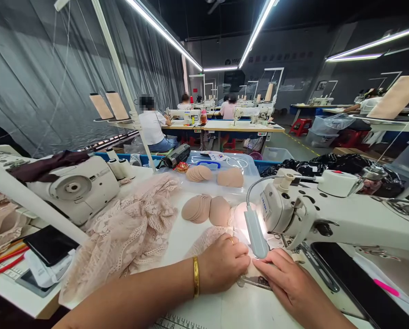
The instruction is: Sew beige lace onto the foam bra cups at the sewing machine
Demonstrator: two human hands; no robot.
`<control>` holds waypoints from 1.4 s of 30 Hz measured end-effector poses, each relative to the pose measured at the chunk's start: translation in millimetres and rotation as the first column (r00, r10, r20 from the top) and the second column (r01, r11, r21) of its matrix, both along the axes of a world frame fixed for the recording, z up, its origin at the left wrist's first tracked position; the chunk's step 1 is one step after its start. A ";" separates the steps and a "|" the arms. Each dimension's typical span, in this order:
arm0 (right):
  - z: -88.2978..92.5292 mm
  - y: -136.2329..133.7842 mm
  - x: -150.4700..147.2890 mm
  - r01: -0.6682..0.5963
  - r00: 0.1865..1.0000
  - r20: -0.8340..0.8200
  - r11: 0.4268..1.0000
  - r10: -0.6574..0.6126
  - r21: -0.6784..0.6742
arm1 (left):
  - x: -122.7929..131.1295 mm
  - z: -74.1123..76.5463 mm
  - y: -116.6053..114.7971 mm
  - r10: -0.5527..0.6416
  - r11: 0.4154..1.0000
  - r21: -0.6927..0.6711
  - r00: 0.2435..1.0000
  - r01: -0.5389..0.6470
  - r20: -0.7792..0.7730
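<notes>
- Clock centred on the hands, 12 straight ahead.
- Sheer pale pink lace piece (206, 239): the work, on the white desk (214, 313), 10 to 11 o'clock, running in behind the left hand. I'd smooth it flat so no fold gets dragged in.
- Left hand (221, 262), gold bangle at the wrist: fingers curled in together. Grip clamped on lace or not, can't tell; fingertips hidden. Best used to steady the lace, no hard pull.
- Right hand (288, 276): fingers stretched out side by side, tips by the lamp. Grip on cloth, can't tell. Suggest light guiding only, tips clear of the needle area.
- Around, left to right: scissors with red loop handles (7, 262), 9 o'clock, out of the way.
- Big crumpled heap of beige-pink lace (132, 224), 9 to 10 o'clock: loose, near the left forearm, could snag.
- Fanned stack of beige rounded pads (195, 209), 10 to 11 o'clock, just beyond the lace piece. Sleeve or cloth could knock it.
- Grey flat-headed gooseneck lamp (255, 233), 12 o'clock: main obstruction, covers the needle area from this view. Tilting it aside might help.
- White metal sewing machine (276, 210), 1 o'clock: limits room ahead of the right hand.
- Slim metal tweezers (319, 267), 3 o'clock, beside the right hand, handy.
</notes>
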State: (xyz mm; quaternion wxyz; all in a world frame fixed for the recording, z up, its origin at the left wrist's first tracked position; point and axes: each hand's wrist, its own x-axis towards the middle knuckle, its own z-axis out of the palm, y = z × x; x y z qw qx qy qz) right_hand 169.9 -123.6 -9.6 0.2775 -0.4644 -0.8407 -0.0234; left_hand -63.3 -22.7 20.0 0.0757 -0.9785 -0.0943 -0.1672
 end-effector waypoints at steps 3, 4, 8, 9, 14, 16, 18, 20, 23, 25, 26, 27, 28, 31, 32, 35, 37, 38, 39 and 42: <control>-1.1 -0.5 -0.4 0.022 1.000 -0.017 0.999 -0.023 -0.026 | 0.5 -2.2 1.0 -0.030 0.999 -0.025 0.999 0.029 -0.016; -1.1 -0.5 -0.7 0.030 0.999 -0.019 0.999 -0.031 -0.030 | 1.1 -3.3 2.3 -0.033 0.999 -0.029 0.999 0.033 -0.019; -1.1 1.3 -1.7 0.074 0.997 0.003 0.997 -0.074 -0.036 | 7.9 -5.5 14.1 -0.029 0.999 -0.033 0.999 0.028 -0.032; -1.5 2.1 -1.6 0.086 0.996 0.012 0.996 -0.085 -0.026 | 10.4 -5.0 18.3 -0.035 0.999 -0.035 0.998 0.033 -0.052; -8.5 5.9 2.8 0.156 0.985 0.072 0.988 -0.157 0.016 | 22.2 0.3 37.5 -0.073 0.997 -0.009 0.991 0.072 -0.116; -12.6 6.6 5.1 0.181 0.979 0.099 0.983 -0.181 0.004 | 24.8 1.2 42.1 -0.079 0.997 0.000 0.989 0.080 -0.126; -16.4 6.7 7.3 0.199 0.973 0.120 0.980 -0.198 0.001 | 25.9 1.1 44.8 -0.087 0.996 0.005 0.988 0.088 -0.128; -19.1 6.1 9.4 0.204 0.969 0.141 0.979 -0.202 0.002 | 26.0 0.0 46.1 -0.092 0.995 0.010 0.988 0.094 -0.123; -20.6 5.0 12.1 0.175 0.970 0.170 0.985 -0.173 0.006 | 25.8 -2.7 47.4 -0.102 0.994 0.012 0.988 0.104 -0.117; -20.6 4.5 13.2 0.152 0.973 0.177 0.988 -0.151 0.007 | 26.2 -4.5 49.4 -0.109 0.994 0.013 0.987 0.111 -0.116; -20.5 4.3 13.3 0.148 0.973 0.177 0.989 -0.146 0.006 | 26.5 -5.3 50.9 -0.108 0.994 0.016 0.987 0.110 -0.115; -20.5 4.3 13.0 0.150 0.974 0.173 0.989 -0.149 0.009 | 26.8 -5.9 52.6 -0.104 0.994 0.021 0.988 0.107 -0.116; -20.4 4.3 12.4 0.156 0.974 0.167 0.988 -0.156 0.013 | 27.1 -6.4 54.3 -0.096 0.995 0.025 0.989 0.099 -0.116; -19.5 4.5 9.4 0.180 0.973 0.142 0.983 -0.182 0.025 | 27.8 -6.8 57.4 -0.064 0.997 0.025 0.992 0.067 -0.108; -19.0 4.6 8.5 0.184 0.974 0.130 0.982 -0.186 0.030 | 28.0 -6.7 57.2 -0.055 0.998 0.022 0.993 0.057 -0.100; -17.4 4.4 7.6 0.173 0.981 0.085 0.984 -0.176 0.040 | 30.0 -6.2 53.3 -0.029 1.000 0.002 0.995 0.029 -0.091; -16.7 3.6 8.7 0.166 0.985 0.029 0.985 -0.167 0.042 | 32.1 -4.6 50.6 -0.003 1.000 -0.025 0.994 0.000 -0.111; -16.4 2.7 9.2 0.164 0.986 -0.006 0.986 -0.164 0.034 | 32.7 -3.2 49.9 0.014 0.999 -0.040 0.992 -0.019 -0.123; -16.0 1.6 9.2 0.161 0.986 -0.043 0.987 -0.160 0.018 | 32.4 -1.1 49.4 0.030 0.998 -0.053 0.991 -0.037 -0.133; -12.4 -2.6 2.0 0.151 0.960 -0.209 0.974 -0.185 -0.168 | 23.2 7.6 44.2 0.042 0.995 -0.081 0.990 -0.054 -0.138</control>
